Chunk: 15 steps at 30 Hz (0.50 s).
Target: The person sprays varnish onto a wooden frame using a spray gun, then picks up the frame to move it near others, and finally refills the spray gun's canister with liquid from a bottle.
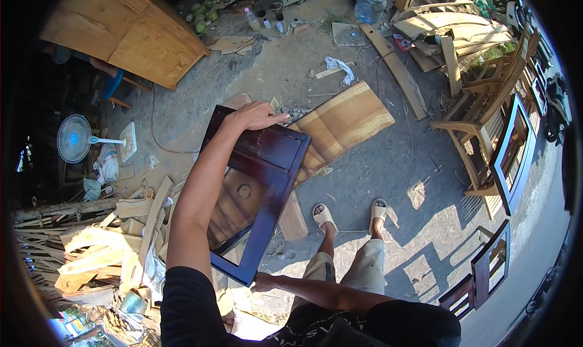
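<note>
A dark brown lacquered wooden frame [276, 195] with a solid panel at its far end and an opening below is tilted in front of me. My left hand [258, 115] is on its far edge, the fingers curled over the panel side and one digit pointing right. At the near corner, my right hand [263, 282] grips the frame, its fingers partly hidden. Beneath the frame lies a wide light-brown wooden board [352, 119] with a dark knot, running up to the right. A shorter plank [293, 218] is on the ground beside it, left of my sandalled feet.
More dark frames [513, 156] and a bare wooden chair [486, 119] stand at the right. Scrap wood [100, 250] is heaped at the left, near a standing fan [75, 139]. A large wooden panel [127, 28] is far left; a long plank [398, 74] lies far right.
</note>
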{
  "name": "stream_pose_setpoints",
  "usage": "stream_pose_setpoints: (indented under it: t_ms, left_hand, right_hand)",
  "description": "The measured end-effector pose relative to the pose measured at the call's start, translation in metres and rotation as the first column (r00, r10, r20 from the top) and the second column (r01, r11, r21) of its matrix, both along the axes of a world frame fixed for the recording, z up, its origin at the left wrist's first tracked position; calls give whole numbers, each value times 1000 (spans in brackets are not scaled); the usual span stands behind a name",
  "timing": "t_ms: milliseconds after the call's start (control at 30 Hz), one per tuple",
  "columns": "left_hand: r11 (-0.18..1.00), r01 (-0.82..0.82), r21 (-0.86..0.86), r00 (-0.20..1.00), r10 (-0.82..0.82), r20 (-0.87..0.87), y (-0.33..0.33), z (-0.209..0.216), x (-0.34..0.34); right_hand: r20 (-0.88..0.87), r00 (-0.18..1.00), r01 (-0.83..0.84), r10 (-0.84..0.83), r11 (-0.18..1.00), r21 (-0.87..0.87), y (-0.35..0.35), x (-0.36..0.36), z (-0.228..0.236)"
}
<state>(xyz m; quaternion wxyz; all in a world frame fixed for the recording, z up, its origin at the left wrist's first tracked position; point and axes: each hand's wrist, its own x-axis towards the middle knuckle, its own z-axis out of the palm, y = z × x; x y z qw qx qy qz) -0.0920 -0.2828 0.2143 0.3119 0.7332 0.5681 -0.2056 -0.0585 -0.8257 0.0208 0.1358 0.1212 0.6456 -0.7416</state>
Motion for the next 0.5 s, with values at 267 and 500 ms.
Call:
stream_pose_setpoints:
  t_ms: [267,500]
  left_hand:
    - [982,-49,184,994,29,106,-16,-5,-3]
    - [941,-118,317,978,54,203,-1,-11,27]
  right_hand:
    - [243,970,-13,-25,988,154,109,160,24]
    - [296,358,868,-886,432,244,187,492,-43]
